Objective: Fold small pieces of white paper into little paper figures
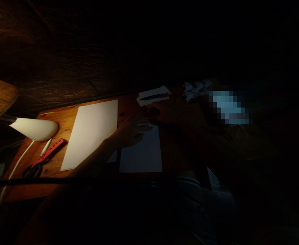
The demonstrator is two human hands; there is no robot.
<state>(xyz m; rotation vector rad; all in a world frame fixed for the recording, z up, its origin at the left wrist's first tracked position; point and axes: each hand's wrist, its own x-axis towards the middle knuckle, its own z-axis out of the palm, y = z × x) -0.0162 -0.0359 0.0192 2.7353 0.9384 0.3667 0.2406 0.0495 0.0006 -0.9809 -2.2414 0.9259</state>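
Note:
The scene is very dark, with only a wooden desk [63,119] lit. My left hand [132,131] rests on the top edge of a small white sheet [141,154], fingers curled on the paper. My right hand [162,112] is a dim shape just beyond that same edge, close to the left fingertips. Its grip is lost in shadow. A larger white sheet [93,132] lies flat to the left, partly under my left forearm.
A white lamp head [34,128] with its cable shines at the desk's left. Beside it lie a pen [46,146] and red-handled scissors [46,157]. Folded papers with a dark pen [153,95] and crumpled paper [196,89] sit at the far edge.

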